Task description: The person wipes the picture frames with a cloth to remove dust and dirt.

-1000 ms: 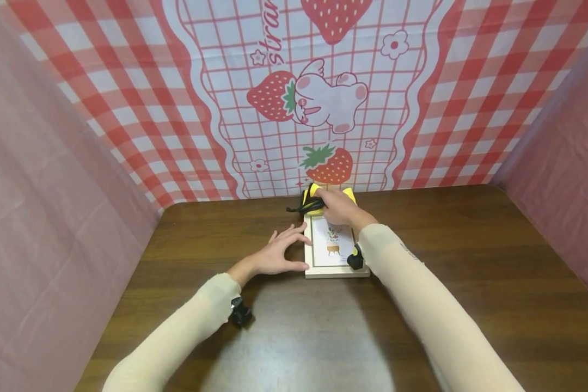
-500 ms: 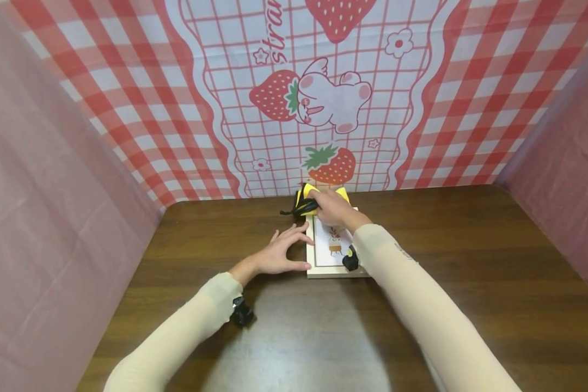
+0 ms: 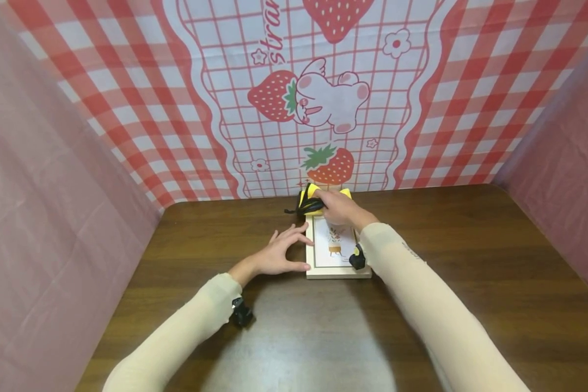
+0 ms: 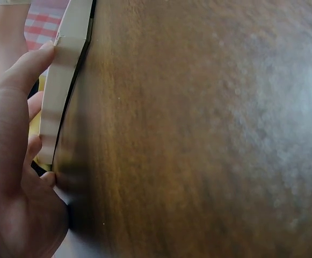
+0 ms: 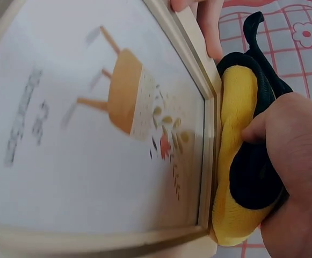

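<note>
A picture frame [image 3: 338,272] with a cream border and a plant print lies face up on the table. Along its left side, my left hand [image 3: 279,253] rests spread fingertips on the border, the thumb near the front corner. In the left wrist view the thumb touches the frame's pale side [image 4: 64,70]. My right hand [image 3: 340,207] grips a bunched yellow and black cloth [image 3: 310,204] at the frame's far edge. In the right wrist view, the soft yellow part of the cloth [image 5: 237,107] presses along the outer side of the border, with fingers curled over its black part.
The brown wooden table [image 3: 294,337] extends around the frame. A red and white strawberry-patterned sheet [image 3: 323,98] hangs right behind the table's far edge, close to the cloth. Pink fabric walls [image 3: 44,207] stand at both sides.
My right hand has slid the cloth a little left along the far edge of the frame, then back to the right. The left hand has stayed in place on the frame.
</note>
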The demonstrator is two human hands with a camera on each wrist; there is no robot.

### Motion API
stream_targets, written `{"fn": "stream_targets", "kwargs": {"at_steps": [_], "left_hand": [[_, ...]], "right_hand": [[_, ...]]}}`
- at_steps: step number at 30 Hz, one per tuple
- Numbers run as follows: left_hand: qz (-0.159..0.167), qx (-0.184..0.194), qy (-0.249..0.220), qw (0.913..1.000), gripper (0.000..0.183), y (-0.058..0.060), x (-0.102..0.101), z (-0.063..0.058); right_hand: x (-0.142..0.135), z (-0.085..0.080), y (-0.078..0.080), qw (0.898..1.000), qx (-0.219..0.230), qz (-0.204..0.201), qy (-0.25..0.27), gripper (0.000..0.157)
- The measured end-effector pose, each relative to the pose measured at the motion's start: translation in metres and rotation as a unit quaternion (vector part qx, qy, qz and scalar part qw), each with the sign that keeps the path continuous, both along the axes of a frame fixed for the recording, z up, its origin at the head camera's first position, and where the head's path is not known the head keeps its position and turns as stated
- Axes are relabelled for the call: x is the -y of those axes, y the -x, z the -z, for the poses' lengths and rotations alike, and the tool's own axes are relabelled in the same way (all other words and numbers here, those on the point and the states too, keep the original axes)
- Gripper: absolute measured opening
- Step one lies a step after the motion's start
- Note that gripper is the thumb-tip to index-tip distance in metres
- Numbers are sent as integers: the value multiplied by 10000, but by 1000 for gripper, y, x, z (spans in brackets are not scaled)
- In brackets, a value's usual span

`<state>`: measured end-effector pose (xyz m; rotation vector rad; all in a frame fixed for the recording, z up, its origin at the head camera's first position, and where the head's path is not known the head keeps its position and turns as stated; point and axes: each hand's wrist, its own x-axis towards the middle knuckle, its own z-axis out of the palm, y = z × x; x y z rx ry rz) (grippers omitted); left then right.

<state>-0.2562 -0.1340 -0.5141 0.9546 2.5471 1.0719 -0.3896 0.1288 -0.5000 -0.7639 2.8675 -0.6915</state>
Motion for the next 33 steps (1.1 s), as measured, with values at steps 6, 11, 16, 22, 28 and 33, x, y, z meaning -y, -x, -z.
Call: {"fn": "stream_targets", "kwargs": {"at_steps": [6,11,16,22,28,33], "left_hand": [[-2,30,56,10000,58,-5,-3,-8],[29,75,40,10000,57,-6,-2,-12],[36,75,24,10000,56,-6,-1,-12],[-25,157,16,9999,54,-6,-1,-10],[47,116,50,9999,60,-4,0,-8],[76,151,54,9998,61,-6,0,-13]], "right_hand": [[-15,-7,-5,10000,32,-68,-62,49],[-31,-13,-9,10000,-78,-29,-46,48],[-49,-13,-8,9998,-162,64,-11,53],[-66,-6,-3,9995,-60,300,97,52],[-65,-4,-3,9993,1,309,217,51],[-63,2,1,9994,-132,294,112,53]]}}
